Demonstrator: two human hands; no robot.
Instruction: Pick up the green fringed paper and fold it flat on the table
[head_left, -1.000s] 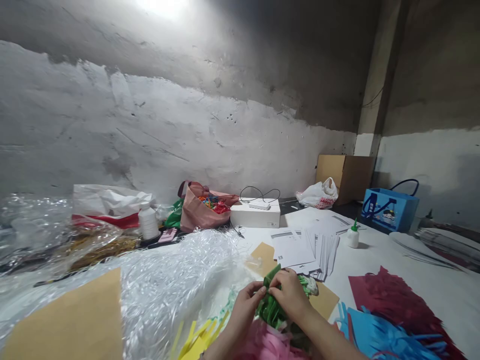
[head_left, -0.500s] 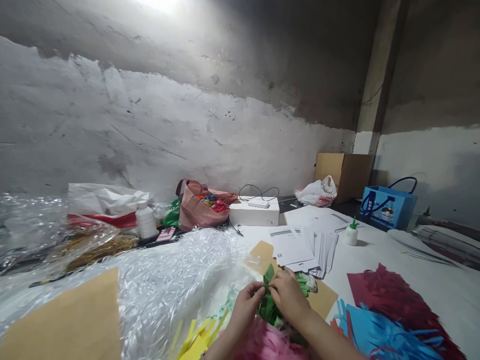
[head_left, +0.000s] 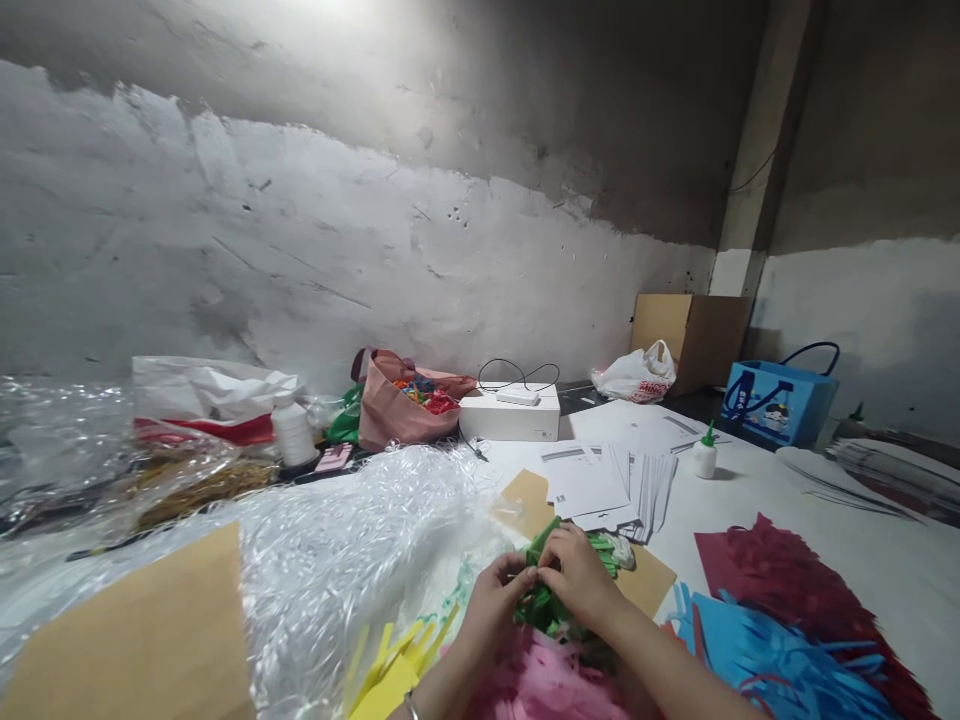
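My left hand (head_left: pixel 496 605) and my right hand (head_left: pixel 579 578) meet low in the middle of the view, both pinched shut on a bunch of fringed green paper (head_left: pixel 547 608). The fingertips of the two hands touch over its top. The green bunch sits above a heap of pink fringed paper (head_left: pixel 544 685) and beside yellow paper strips (head_left: pixel 390 665) on the left. Under it lies a brown card sheet (head_left: pixel 646 582).
Clear shredded plastic (head_left: pixel 330 550) spreads to the left, with a brown card (head_left: pixel 135 640) in front. Blue (head_left: pixel 757 665) and dark red fringed paper (head_left: pixel 780 580) lie right. Behind are white sheets (head_left: pixel 600 485), a glue bottle (head_left: pixel 704 455), white box (head_left: pixel 511 415), pink bag (head_left: pixel 397 405), blue bag (head_left: pixel 776 400), cardboard box (head_left: pixel 690 335).
The view has tipped down slightly, so everything sits a little higher. Both hands keep their pinch on the green paper and have shifted only slightly.
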